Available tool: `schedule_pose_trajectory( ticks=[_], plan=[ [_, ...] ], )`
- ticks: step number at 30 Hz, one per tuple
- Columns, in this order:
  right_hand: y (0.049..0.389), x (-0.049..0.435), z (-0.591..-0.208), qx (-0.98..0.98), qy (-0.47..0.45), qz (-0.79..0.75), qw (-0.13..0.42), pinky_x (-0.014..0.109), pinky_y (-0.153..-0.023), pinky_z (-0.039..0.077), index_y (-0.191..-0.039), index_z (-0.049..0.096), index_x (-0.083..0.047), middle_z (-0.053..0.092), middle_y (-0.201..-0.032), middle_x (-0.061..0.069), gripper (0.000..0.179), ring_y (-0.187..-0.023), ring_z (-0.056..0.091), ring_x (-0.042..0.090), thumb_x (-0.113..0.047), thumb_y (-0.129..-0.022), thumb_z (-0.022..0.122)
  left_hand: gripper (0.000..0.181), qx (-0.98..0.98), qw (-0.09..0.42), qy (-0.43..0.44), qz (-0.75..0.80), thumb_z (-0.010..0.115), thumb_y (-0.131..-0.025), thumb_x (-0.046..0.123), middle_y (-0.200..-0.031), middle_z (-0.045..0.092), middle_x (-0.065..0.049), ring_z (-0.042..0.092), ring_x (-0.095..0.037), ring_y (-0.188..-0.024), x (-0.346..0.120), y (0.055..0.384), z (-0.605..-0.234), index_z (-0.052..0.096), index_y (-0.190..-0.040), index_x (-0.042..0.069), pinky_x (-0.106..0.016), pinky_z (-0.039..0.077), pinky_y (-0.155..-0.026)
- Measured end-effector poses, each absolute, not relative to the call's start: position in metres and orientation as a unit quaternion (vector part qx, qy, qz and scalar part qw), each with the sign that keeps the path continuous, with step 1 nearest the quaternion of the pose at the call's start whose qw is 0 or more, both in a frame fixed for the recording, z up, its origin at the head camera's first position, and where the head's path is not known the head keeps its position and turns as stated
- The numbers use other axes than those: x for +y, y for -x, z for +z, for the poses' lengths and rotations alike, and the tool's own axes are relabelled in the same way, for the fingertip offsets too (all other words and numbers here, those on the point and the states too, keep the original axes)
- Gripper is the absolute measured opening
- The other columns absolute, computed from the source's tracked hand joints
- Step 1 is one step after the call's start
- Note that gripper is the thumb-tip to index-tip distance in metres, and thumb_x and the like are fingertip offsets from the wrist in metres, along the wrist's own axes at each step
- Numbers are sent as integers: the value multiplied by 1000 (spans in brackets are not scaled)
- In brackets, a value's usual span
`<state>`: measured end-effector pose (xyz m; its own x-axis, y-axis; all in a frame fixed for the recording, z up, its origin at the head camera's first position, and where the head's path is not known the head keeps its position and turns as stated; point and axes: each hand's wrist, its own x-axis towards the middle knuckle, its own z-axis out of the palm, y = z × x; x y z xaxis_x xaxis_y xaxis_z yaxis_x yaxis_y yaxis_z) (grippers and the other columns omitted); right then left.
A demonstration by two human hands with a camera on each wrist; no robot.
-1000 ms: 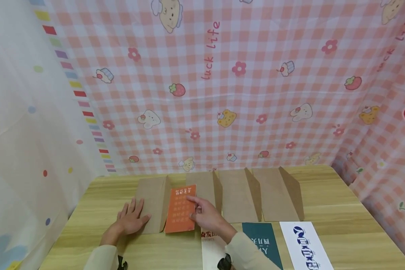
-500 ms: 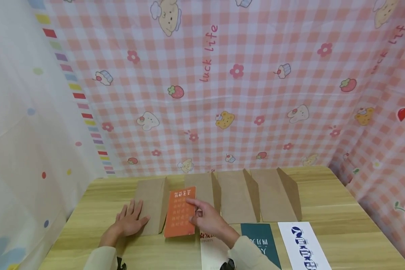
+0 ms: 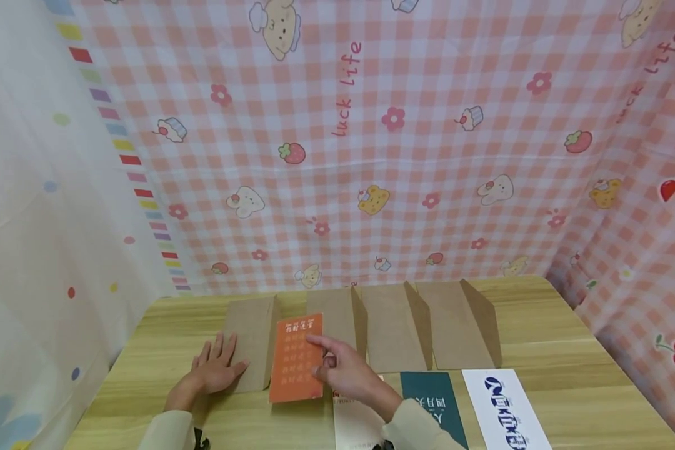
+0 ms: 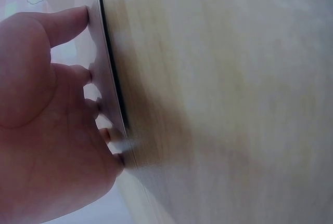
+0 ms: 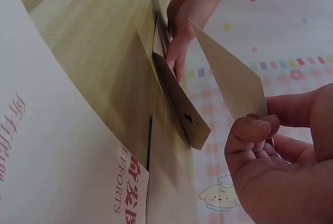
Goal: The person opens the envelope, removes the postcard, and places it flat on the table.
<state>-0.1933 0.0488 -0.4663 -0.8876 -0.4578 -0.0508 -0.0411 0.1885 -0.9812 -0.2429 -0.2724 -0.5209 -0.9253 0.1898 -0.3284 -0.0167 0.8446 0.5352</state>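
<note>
My left hand [image 3: 216, 369] lies with straight fingers spread on the leftmost brown paper envelope [image 3: 250, 331], whose flap stands open on its right side. In the left wrist view, the fingertips [image 4: 83, 16] press on the envelope's surface. An orange card [image 3: 296, 362] with pale lettering is pinched at its right edge by my right hand [image 3: 349, 372], index finger extended along its face. The right wrist view shows the card's pale back [image 5: 234, 83] raised above the table, apart from the envelope's flap [image 5: 184, 112]. Part of the card overlaps the flap in the head view.
To the right stand three more brown envelopes [image 3: 396, 331] in a row, flaps open. Nearer to me lie a cream card [image 3: 354, 425], partly under my right forearm, a dark green card [image 3: 441, 400] and a white card with blue lettering [image 3: 503, 406]. A checked cloth [image 3: 337, 187] hangs behind the table.
My right hand has drawn the orange card slightly toward me and to the left. The left hand keeps its place on the envelope.
</note>
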Motion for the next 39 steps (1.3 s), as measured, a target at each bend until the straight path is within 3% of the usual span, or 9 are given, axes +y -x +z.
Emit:
schedule_pose_trajectory(
  ticks=[7,15,23,25,30,32,39],
  plan=[
    [186,49,-466,746,166,-621,176,20,-47,33,-145,51,-15,42,-62,-5,56,-56,39,10,-1,-92,65,107,945,187,-45,264,42,-90,75,-160,-14,-30,-17,-55,-143,-272,241,-520,6,-158,0,-73,-11,-108],
    [178,46,-470,744,181,-617,181,19,-50,32,-144,51,-9,39,-61,-6,57,-56,37,8,3,-90,63,79,946,187,-40,260,46,-103,39,-158,-12,-35,-14,-59,-142,-256,229,-493,7,-156,-5,-74,-8,-108],
    [169,39,-477,743,199,-610,193,17,-53,32,-145,51,-9,36,-63,-8,60,-53,32,6,5,-88,63,83,948,190,-42,250,45,-102,45,-158,-12,-35,-15,-58,-142,-258,232,-498,6,-156,-5,-73,-9,-108],
    [168,38,-480,741,200,-610,196,18,-53,33,-145,51,-10,47,-71,-6,60,-53,33,6,5,-88,64,81,949,187,-41,251,46,-103,41,-157,-12,-35,-14,-58,-141,-257,231,-495,7,-155,-6,-74,-7,-108],
    [164,37,-482,743,195,-607,204,18,-51,32,-144,52,-12,48,-68,-6,59,-52,34,7,3,-89,66,77,950,186,-39,248,46,-104,35,-157,-11,-36,-13,-59,-141,-253,229,-490,7,-155,-7,-74,-5,-109],
    [162,36,-481,746,196,-603,205,18,-50,31,-144,53,-12,37,-58,-7,59,-52,34,6,3,-88,66,76,950,189,-39,246,46,-104,34,-157,-12,-36,-13,-59,-141,-253,229,-490,7,-155,-6,-74,-5,-109],
    [158,36,-486,762,200,-582,202,17,-50,31,-143,54,-12,40,-59,-9,58,-53,37,3,0,-87,68,78,949,185,-42,252,47,-103,36,-157,-12,-36,-13,-60,-141,-255,229,-491,7,-155,-7,-74,-6,-108]
  ],
)
